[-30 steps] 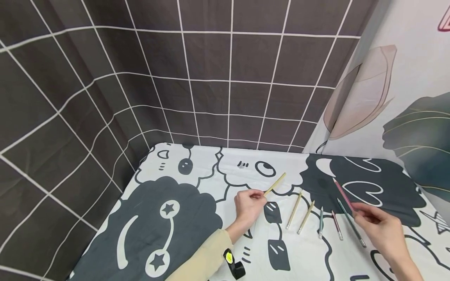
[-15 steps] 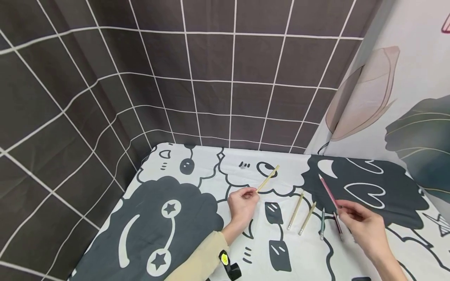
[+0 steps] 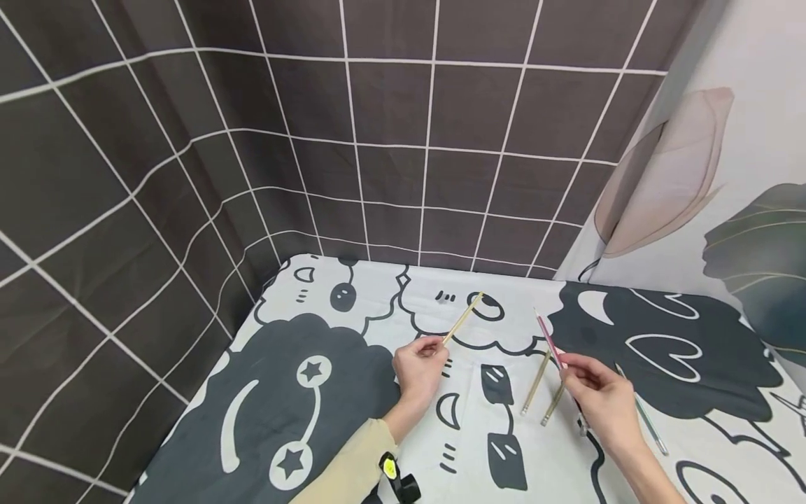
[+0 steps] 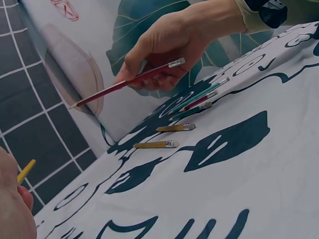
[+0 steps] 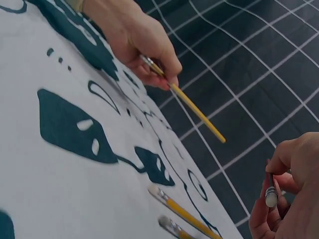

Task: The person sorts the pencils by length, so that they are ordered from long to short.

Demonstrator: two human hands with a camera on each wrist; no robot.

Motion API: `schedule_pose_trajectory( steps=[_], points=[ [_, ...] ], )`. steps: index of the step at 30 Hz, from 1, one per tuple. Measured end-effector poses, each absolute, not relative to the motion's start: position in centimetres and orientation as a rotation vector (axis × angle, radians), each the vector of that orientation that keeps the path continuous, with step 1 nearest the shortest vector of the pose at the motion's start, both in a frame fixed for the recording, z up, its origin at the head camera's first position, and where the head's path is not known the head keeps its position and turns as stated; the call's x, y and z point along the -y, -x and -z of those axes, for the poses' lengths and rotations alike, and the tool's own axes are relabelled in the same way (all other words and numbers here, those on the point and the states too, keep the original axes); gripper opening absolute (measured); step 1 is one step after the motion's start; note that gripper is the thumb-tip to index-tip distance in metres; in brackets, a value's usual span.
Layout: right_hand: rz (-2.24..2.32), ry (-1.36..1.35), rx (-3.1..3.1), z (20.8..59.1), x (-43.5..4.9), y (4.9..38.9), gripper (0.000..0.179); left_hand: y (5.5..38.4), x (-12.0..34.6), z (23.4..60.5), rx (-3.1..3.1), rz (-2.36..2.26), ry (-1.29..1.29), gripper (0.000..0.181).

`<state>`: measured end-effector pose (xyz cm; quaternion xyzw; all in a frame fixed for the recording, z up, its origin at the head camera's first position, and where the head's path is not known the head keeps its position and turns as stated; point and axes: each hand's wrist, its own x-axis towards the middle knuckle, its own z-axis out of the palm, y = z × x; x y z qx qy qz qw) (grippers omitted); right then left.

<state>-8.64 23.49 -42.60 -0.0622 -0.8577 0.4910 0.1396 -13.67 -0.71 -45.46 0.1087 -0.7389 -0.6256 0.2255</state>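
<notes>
My left hand [image 3: 418,374] pinches a yellow pencil [image 3: 464,316] near its eraser end, the blunt end pointing up and away over the cloth. To the right, my right hand [image 3: 601,395] holds a red pencil [image 3: 546,332] between thumb and fingers, its sharpened point forward. That pencil passes above two yellow pencils [image 4: 157,144] lying side by side on the cloth. Beyond them in the left wrist view lie a short teal pencil [image 4: 192,111], a dark red pencil [image 4: 199,101] and a longer green pencil [image 4: 204,93]. In the head view my right hand partly covers these.
A white cloth [image 3: 466,434] with dark cartoon drawings covers the surface. Behind it hangs a dark curtain with a white grid [image 3: 390,175], which also runs along the left side. A pale curtain with leaf prints [image 3: 667,182] hangs at the right.
My right hand has moved left with the red pencil, from over the green pencil to over the yellow ones. My left hand has drifted slightly left, still holding its yellow pencil.
</notes>
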Motion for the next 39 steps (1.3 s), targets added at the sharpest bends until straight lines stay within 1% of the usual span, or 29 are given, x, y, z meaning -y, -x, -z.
schedule_pose_trajectory(
  steps=[11,16,24,33,39],
  points=[
    [-1.572,0.127,2.487,42.6,-19.4,9.7,0.023,13.6,3.4,46.1,2.062,1.599,-0.364,0.017],
    [-1.613,0.170,2.536,42.7,-17.9,10.0,0.025,13.3,4.8,46.6,2.080,1.527,-0.369,0.016],
    [-1.713,0.166,2.536,43.2,-15.8,10.3,0.025,12.9,6.5,47.3,2.089,1.433,-0.382,0.015],
    [-1.690,0.163,2.574,43.3,-15.0,10.3,0.024,12.9,7.4,47.5,2.172,1.345,-0.405,0.010],
    [-1.754,0.163,2.568,43.4,-14.6,10.5,0.021,12.6,7.6,47.3,2.240,1.308,-0.407,0.007]
  ],
)
